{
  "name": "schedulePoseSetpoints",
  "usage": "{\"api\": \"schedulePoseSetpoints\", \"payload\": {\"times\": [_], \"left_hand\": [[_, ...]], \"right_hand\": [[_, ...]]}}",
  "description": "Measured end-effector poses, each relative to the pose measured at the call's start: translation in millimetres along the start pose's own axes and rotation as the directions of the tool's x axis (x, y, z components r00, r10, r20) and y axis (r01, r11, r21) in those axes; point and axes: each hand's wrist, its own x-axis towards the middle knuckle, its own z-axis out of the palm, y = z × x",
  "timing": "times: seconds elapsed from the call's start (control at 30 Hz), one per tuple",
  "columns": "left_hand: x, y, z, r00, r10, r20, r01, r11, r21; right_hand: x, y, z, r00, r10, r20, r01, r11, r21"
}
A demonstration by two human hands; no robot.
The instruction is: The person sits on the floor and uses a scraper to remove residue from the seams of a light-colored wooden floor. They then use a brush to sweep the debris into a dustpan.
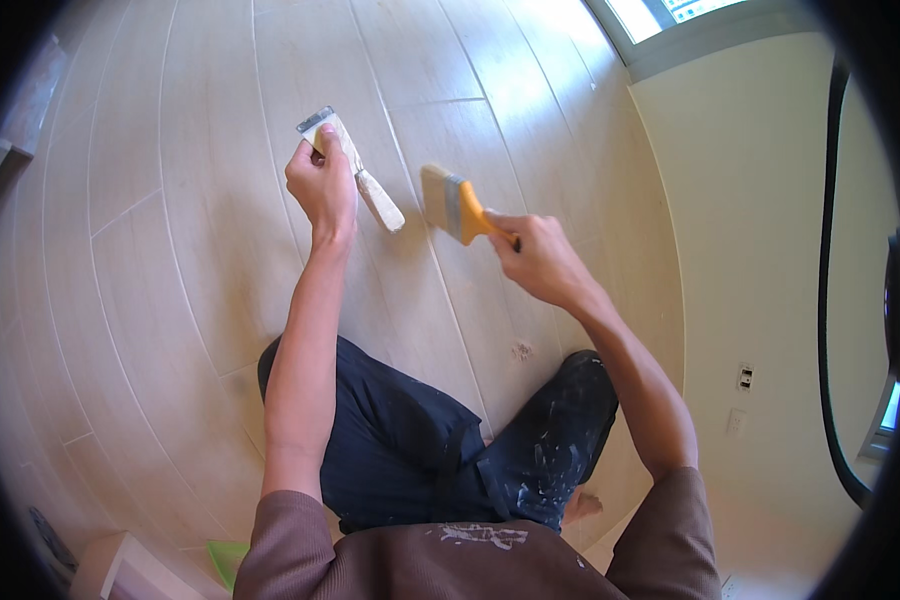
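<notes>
Held above the floor, my left hand [322,180] grips a paint-crusted putty knife [346,150] by its blade, thumb on top. The blade's dark metal edge points up and left, and its pale handle hangs free towards the lower right. To the right, my right hand [536,251] is closed round the handle of a wide, flat paintbrush [457,202] with a yellow handle, a metal ferrule and pale bristles. The bristles point left, towards the putty knife, with a gap between the two tools.
Wood-look floor tiles [217,300] surround my crossed legs. A small patch of crumbs [522,352] lies near my right knee. On the right are a pale wall [727,225] with an outlet [745,377] and a hanging black strap [827,262]. A green object [226,559] lies at lower left.
</notes>
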Motion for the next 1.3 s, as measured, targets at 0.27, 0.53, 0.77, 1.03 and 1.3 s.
{"api": "schedulePoseSetpoints", "payload": {"times": [0.27,0.53,0.77,1.03,1.3], "left_hand": [[1,0,-1,1.000,0.015,0.012,-0.015,0.999,0.038],[1,5,-1,1.000,0.016,0.017,-0.017,0.997,0.074],[5,-4,1,0.999,0.028,0.016,-0.029,0.999,0.041],[6,-2,2,1.000,0.019,0.017,-0.019,0.999,0.035],[8,-7,3,0.999,0.049,0.011,-0.050,0.998,0.050]], "right_hand": [[-90,10,18,0.963,0.152,0.225,-0.147,0.988,-0.038],[-83,2,0,0.981,0.184,0.065,-0.186,0.982,0.016],[-86,41,15,0.956,0.128,0.263,-0.128,0.992,-0.017],[-61,23,-16,0.990,0.040,0.133,-0.039,0.999,-0.015],[-61,10,16,0.961,0.116,0.250,-0.102,0.992,-0.069]]}}
